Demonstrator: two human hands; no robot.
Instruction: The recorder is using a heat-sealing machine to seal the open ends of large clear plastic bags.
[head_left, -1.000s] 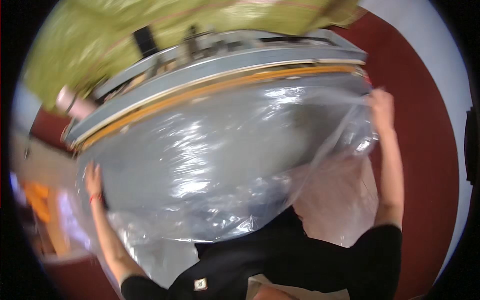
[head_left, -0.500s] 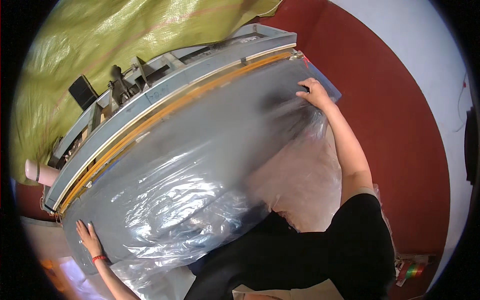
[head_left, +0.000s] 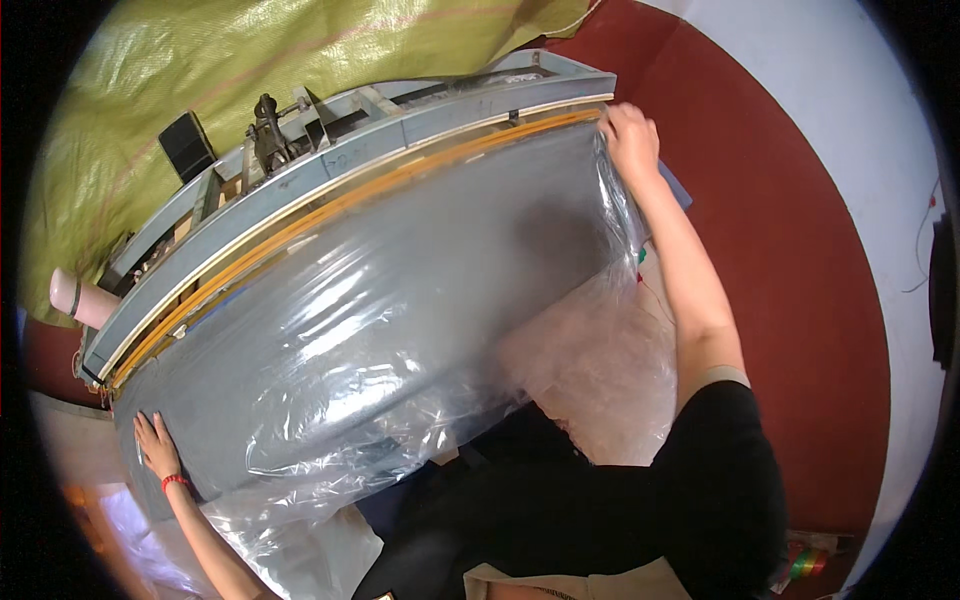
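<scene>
A large clear plastic sheet (head_left: 350,290) lies over a grey board (head_left: 450,215) in front of me, wrinkled and glossy in the middle. Its loose near edge hangs down toward my lap. My left hand (head_left: 157,447), with a red bracelet at the wrist, rests on the board's left end, fingers stretched out. At the far right corner, my right hand (head_left: 630,140) has its fingers curled closed around the sheet's edge; taut folds run down from it. The fingertips there are partly hidden.
Beyond the board runs a long grey metal frame (head_left: 400,130) with an orange strip (head_left: 350,195) along it. On its far side are a black phone-like slab (head_left: 187,146), a dark metal clamp (head_left: 270,130) and a pink bottle (head_left: 85,298). Yellow-green woven sheeting (head_left: 300,50) covers the back.
My right hand has moved farther away to the corner and closed on the plastic, drawing it tighter. My left hand has shifted slightly left and away, staying flat.
</scene>
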